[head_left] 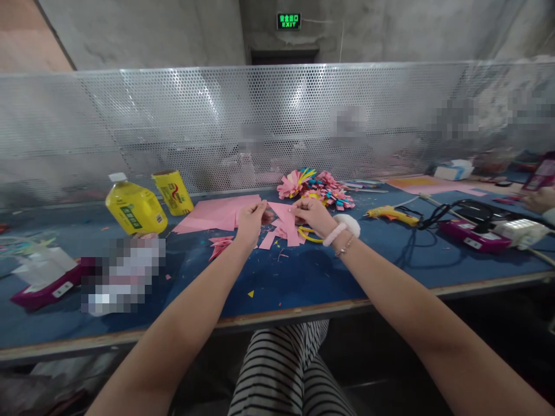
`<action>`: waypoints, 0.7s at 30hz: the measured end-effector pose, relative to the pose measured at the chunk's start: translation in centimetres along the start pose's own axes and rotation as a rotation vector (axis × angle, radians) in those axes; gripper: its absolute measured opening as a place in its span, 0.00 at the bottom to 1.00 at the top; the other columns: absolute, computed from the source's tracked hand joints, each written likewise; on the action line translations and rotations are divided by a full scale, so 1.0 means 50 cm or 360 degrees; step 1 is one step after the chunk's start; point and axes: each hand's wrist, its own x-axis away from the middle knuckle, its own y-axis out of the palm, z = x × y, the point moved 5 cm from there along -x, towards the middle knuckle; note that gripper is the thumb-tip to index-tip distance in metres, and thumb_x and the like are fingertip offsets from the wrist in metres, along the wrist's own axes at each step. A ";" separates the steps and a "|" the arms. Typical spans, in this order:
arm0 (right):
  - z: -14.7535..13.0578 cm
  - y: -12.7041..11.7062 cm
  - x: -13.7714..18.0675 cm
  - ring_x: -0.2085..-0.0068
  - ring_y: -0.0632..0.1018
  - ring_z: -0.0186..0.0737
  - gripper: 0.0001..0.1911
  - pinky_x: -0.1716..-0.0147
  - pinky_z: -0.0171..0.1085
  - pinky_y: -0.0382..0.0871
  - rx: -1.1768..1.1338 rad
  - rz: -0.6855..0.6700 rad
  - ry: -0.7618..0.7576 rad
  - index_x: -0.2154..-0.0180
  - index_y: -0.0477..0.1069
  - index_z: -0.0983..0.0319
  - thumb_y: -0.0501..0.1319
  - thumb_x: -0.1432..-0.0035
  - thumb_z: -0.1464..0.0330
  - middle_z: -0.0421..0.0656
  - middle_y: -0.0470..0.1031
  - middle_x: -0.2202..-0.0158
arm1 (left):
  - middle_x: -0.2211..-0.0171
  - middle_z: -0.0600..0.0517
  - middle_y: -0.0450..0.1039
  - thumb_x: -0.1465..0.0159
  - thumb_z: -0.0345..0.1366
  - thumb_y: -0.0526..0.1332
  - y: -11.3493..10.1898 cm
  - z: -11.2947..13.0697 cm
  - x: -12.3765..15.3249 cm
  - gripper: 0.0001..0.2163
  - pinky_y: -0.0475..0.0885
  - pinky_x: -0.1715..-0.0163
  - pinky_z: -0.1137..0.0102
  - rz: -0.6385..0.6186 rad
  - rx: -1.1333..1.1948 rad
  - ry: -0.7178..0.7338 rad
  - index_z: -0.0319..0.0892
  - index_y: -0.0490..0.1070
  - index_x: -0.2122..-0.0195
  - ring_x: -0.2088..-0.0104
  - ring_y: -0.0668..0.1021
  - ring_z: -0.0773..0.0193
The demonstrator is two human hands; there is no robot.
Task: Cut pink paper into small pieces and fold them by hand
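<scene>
Black-and-white striped trousers (273, 370), fluffy pale wristband (335, 233), thin bracelet (344, 250)

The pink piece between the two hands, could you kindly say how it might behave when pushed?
The pink piece looks thin, so it would probably bend easily. It seems light: the left hand and right hand merely pinch it. Being flat, it would likely slide rather than roll.

The premises appear to be a paper-craft workshop. A long blue tabletop (299, 286) with a worn edge carries a yellow glue gun (403, 218) right of the right-hand grip (314, 212), pink paper sheets (212, 211) left of the left-hand grip (251, 221), and fringed paper flowers (291, 186) beyond both. Farther beyond stand a perforated metal screen (186, 127), a bare concrete wall (151, 34) and, overhead, a lit exit sign (288, 21).
</scene>
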 end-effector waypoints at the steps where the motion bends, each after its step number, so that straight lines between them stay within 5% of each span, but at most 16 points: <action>1: 0.002 -0.001 -0.001 0.83 0.64 0.25 0.13 0.82 0.29 0.60 -0.0003 -0.0003 0.0010 0.78 0.65 0.65 0.64 0.61 0.63 0.35 0.64 0.84 | 0.84 0.55 0.67 0.51 0.46 0.60 -0.001 -0.002 -0.001 0.14 0.66 0.79 0.74 0.0009 0.0007 -0.0007 0.38 0.66 0.77 0.83 0.70 0.72; 8: 0.008 0.003 0.000 0.82 0.66 0.26 0.13 0.82 0.29 0.60 0.0024 -0.0020 0.0022 0.77 0.65 0.64 0.64 0.61 0.62 0.35 0.64 0.84 | 0.84 0.55 0.67 0.49 0.44 0.58 0.016 -0.006 0.009 0.13 0.65 0.78 0.76 -0.0154 -0.0135 0.0143 0.38 0.64 0.81 0.82 0.69 0.72; 21: 0.028 0.050 0.015 0.83 0.63 0.26 0.18 0.82 0.30 0.58 -0.0460 -0.0197 0.0295 0.80 0.58 0.63 0.67 0.66 0.63 0.32 0.60 0.84 | 0.85 0.55 0.65 0.46 0.38 0.55 0.016 0.035 0.040 0.11 0.61 0.79 0.75 0.0103 -0.0521 0.0431 0.40 0.63 0.83 0.81 0.67 0.71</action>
